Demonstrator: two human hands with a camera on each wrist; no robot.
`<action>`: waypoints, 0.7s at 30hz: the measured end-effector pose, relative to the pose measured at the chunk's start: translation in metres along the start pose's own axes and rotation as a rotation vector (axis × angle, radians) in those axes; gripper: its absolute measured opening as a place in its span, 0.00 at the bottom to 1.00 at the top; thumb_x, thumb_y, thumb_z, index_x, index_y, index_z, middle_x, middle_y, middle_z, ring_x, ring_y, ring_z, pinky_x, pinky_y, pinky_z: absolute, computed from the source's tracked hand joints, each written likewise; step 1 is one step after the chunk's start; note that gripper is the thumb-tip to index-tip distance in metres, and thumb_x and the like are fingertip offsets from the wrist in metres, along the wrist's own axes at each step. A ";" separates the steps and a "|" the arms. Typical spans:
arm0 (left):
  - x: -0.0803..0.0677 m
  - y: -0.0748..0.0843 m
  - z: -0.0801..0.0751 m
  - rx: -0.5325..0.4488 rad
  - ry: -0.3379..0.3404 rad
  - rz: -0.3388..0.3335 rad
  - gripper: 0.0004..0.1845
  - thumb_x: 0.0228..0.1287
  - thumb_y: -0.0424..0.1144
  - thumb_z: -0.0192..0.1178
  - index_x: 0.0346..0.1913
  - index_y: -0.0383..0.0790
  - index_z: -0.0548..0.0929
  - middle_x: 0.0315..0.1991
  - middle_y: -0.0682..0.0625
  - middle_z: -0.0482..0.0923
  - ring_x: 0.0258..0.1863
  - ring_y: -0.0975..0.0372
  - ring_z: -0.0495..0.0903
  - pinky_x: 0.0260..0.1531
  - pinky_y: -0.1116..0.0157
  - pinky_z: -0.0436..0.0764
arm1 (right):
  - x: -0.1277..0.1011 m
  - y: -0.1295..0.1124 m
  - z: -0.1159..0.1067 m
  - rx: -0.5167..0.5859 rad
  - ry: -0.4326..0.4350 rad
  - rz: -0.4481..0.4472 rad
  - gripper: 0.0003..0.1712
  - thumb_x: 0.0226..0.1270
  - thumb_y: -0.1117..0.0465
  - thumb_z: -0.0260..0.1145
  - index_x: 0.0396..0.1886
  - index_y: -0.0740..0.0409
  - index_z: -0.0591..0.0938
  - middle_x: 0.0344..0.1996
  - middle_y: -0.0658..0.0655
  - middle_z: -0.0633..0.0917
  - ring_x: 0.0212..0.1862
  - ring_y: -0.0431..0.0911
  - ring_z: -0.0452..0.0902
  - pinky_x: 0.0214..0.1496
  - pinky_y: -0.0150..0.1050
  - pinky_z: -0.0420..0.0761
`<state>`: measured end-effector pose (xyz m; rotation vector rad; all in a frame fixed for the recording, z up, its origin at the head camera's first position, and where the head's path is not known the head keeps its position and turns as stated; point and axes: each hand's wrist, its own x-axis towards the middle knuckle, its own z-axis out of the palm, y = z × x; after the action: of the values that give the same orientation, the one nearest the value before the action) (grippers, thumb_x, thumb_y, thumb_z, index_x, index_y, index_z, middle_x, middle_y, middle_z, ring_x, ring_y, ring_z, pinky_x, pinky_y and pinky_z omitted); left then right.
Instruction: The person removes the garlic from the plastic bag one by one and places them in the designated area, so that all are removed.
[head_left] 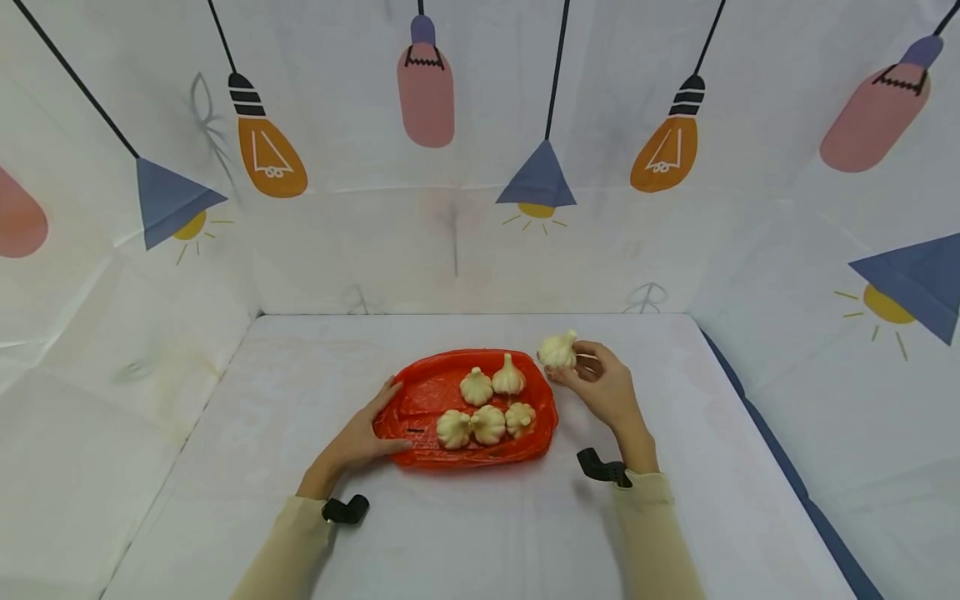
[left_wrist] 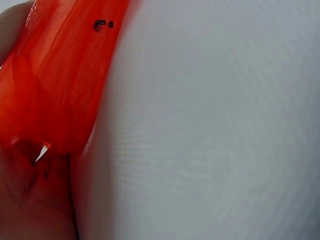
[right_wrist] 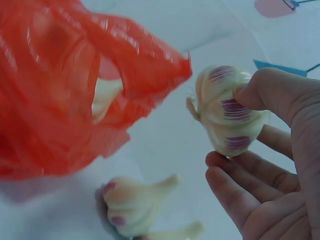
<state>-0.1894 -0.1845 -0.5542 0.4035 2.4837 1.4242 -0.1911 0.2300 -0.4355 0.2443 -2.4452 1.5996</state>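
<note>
A red plastic bag (head_left: pixel 427 400) lies spread on the white table (head_left: pixel 480 533), with several garlic bulbs (head_left: pixel 487 423) lying on it. My left hand (head_left: pixel 363 435) rests flat on the bag's left edge, fingers straight and thumb along its front rim. The left wrist view shows the red bag (left_wrist: pixel 55 90) pressed close to the camera. My right hand (head_left: pixel 567 367) pinches one garlic bulb (head_left: pixel 558 350) just off the bag's far right corner. In the right wrist view this garlic bulb (right_wrist: pixel 227 112) has purple streaks and sits between thumb and fingers of my right hand (right_wrist: pixel 240 147), beside the bag (right_wrist: pixel 60 95).
A white printed backdrop (head_left: pixel 480 167) with lamp pictures walls in the table at the back and on both sides. Another garlic bulb (right_wrist: pixel 132 205) lies low in the right wrist view. Bare tabletop surrounds the bag.
</note>
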 end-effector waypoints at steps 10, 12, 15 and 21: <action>-0.001 0.000 -0.001 0.017 -0.001 -0.017 0.60 0.54 0.53 0.78 0.84 0.51 0.52 0.86 0.50 0.38 0.84 0.45 0.39 0.77 0.35 0.47 | -0.004 0.024 -0.023 -0.055 0.077 -0.003 0.24 0.63 0.73 0.72 0.58 0.77 0.78 0.57 0.74 0.81 0.57 0.65 0.82 0.58 0.55 0.81; -0.001 0.001 -0.001 0.009 0.000 -0.020 0.59 0.54 0.52 0.78 0.84 0.51 0.52 0.86 0.50 0.38 0.84 0.45 0.39 0.77 0.35 0.47 | -0.003 0.037 -0.027 -0.069 0.093 0.000 0.25 0.63 0.73 0.72 0.59 0.77 0.78 0.58 0.74 0.81 0.58 0.65 0.82 0.59 0.53 0.81; -0.001 0.001 -0.001 0.004 -0.004 -0.020 0.59 0.54 0.52 0.78 0.84 0.51 0.52 0.86 0.49 0.37 0.84 0.44 0.39 0.77 0.35 0.48 | -0.001 0.056 -0.034 -0.088 0.120 0.008 0.25 0.63 0.72 0.72 0.60 0.75 0.78 0.58 0.72 0.81 0.58 0.64 0.82 0.59 0.44 0.83; 0.000 0.001 -0.001 0.007 -0.005 -0.032 0.59 0.53 0.53 0.78 0.84 0.54 0.52 0.86 0.52 0.38 0.84 0.46 0.40 0.77 0.36 0.49 | 0.000 0.077 -0.051 -0.123 0.162 0.019 0.26 0.63 0.68 0.74 0.60 0.72 0.80 0.58 0.69 0.81 0.58 0.62 0.82 0.55 0.25 0.81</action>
<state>-0.1896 -0.1849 -0.5531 0.3672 2.4808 1.4010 -0.2058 0.3074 -0.4838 0.0690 -2.4157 1.4098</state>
